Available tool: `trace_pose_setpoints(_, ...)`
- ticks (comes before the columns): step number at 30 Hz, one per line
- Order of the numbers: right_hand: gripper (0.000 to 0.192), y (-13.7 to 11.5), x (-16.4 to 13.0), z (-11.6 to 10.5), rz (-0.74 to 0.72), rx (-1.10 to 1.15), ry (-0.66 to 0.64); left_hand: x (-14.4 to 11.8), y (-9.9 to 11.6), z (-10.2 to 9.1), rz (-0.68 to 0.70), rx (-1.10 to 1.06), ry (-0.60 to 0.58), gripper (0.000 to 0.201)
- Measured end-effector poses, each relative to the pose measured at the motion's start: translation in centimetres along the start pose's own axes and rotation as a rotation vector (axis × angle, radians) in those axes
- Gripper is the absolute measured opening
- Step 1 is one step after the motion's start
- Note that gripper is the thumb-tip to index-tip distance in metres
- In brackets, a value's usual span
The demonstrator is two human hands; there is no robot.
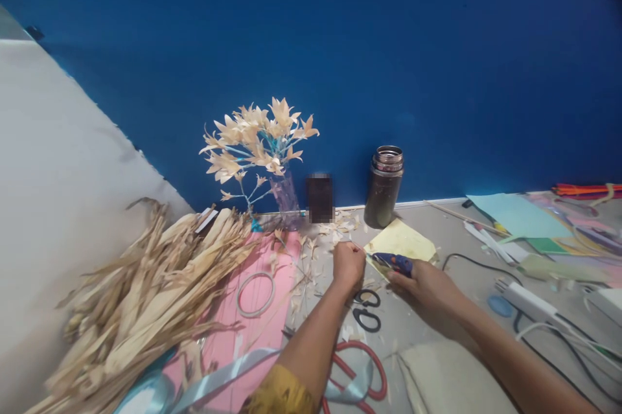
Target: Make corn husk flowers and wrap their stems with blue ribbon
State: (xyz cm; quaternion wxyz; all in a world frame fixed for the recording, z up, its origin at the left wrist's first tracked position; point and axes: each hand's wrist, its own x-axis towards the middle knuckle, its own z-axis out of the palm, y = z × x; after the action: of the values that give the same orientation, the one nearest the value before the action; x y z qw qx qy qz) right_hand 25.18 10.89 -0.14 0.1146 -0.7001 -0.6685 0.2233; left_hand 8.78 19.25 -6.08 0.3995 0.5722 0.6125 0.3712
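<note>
1. The bench (437, 232) carries a heap of dried husks (146, 297) at the left, light and brittle by the look of them.
2. The right hand (422, 281) is wrapped around a blue glue gun (394, 262); rigid and light, it is best gripped at the body. Its long axis runs left-right, nozzle pointing left.
3. The left hand (347, 265) is closed, pinching a thin husk sliver too small to make out, likely fragile.

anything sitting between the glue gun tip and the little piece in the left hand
Nothing visible does. The right hand holds the glue gun with its nozzle aimed at the left hand, which pinches a small pale piece. Only bare yellow paper lies under the gap.
</note>
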Motion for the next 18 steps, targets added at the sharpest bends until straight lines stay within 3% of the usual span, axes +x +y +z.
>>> trace_pose_setpoints(12,0.041,0.0,0.2,0.5,0.064,0.065,0.036,0.2,-0.6,0.3,0.001,-0.058,0.008,0.018)
trace_pose_setpoints(18,0.042,1.6,0.5,0.4,0.046,0.174,0.03,0.1,-0.2,0.2,-0.021,-0.154,0.032,0.013)
